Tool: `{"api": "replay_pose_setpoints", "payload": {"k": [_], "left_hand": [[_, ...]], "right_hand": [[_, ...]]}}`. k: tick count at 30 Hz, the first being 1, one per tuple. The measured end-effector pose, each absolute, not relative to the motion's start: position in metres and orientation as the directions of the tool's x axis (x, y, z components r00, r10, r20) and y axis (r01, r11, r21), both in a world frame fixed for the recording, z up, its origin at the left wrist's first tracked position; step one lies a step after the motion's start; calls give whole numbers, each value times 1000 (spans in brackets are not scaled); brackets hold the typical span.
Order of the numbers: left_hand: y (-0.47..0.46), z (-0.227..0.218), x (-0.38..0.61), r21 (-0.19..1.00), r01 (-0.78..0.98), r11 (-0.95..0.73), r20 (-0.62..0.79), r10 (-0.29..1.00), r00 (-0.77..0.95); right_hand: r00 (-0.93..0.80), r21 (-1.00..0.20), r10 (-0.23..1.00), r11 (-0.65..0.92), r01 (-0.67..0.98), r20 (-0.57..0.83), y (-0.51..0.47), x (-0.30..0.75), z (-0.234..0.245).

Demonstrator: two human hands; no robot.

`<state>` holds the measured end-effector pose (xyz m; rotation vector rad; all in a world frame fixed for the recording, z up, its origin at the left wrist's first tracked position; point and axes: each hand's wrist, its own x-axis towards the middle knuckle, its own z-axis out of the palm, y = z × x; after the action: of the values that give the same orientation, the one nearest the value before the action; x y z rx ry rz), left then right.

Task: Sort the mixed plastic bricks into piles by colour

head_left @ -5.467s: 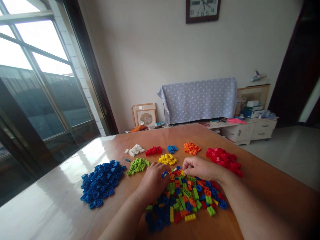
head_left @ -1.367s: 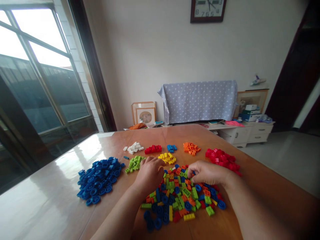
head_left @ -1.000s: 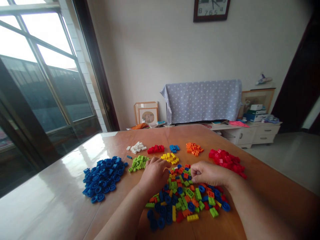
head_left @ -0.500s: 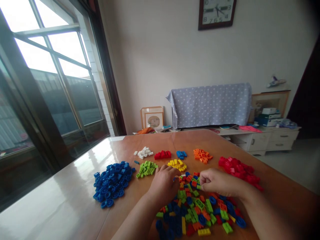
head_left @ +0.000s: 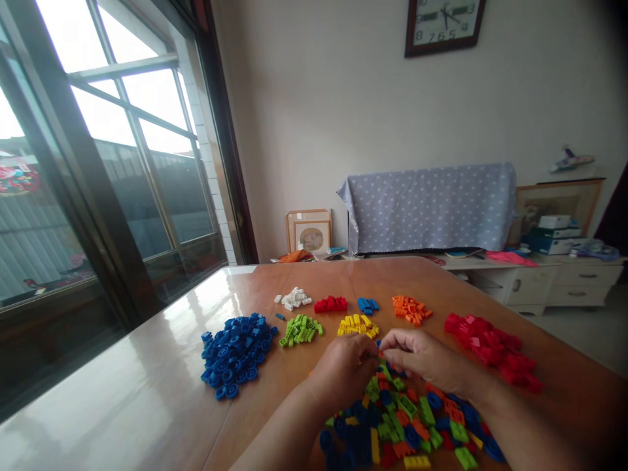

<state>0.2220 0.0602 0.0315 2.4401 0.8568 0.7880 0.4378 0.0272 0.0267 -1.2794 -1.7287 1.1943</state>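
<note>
My left hand (head_left: 346,367) and my right hand (head_left: 417,356) meet with their fingertips nearly touching, above the far edge of a mixed pile of toy building bricks (head_left: 392,418). Both have their fingers closed in a pinch. A bit of blue shows between the fingertips, too small to tell whether it is held. Green, orange, red, yellow and blue pieces make up the mixed pile, partly hidden under my hands and forearms. Just beyond my left hand lie yellow bricks (head_left: 358,325), with light green bricks (head_left: 300,330) to their left.
On the wooden table (head_left: 161,392), a large heap of round blue pieces (head_left: 238,353) lies left and red pieces (head_left: 490,347) lie right. Farther back are white bricks (head_left: 296,299), red bricks (head_left: 330,304), blue bricks (head_left: 367,305) and orange bricks (head_left: 411,309). A glass door stands left.
My hands have come together from apart, the right one moving left toward the left one. The view has turned slightly left, so the table and piles appear farther right.
</note>
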Motion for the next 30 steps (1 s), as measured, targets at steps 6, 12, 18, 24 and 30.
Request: {"api": "replay_pose_setpoints", "payload": {"k": [6,12,18,24,30], "left_hand": [[105,23,188,511,692,-510,408,853,327],[139,11,146,498,838,-222,383,924,17],[149,0,131,503,861,-74,278,957,-80],[141,10,137,472,879,-58,300,949,-98],[121,23,162,481,814,-325,356,921,157]], "right_hand": [[-126,-930,988,128,344,90,36,455,24],[-127,-906,982,179,384,140,40,453,18],[-85,-897,983,182,402,162,34,450,30],[-53,-891,983,179,418,174,34,452,33],[-140,-865,981,184,466,132,29,451,34]]}}
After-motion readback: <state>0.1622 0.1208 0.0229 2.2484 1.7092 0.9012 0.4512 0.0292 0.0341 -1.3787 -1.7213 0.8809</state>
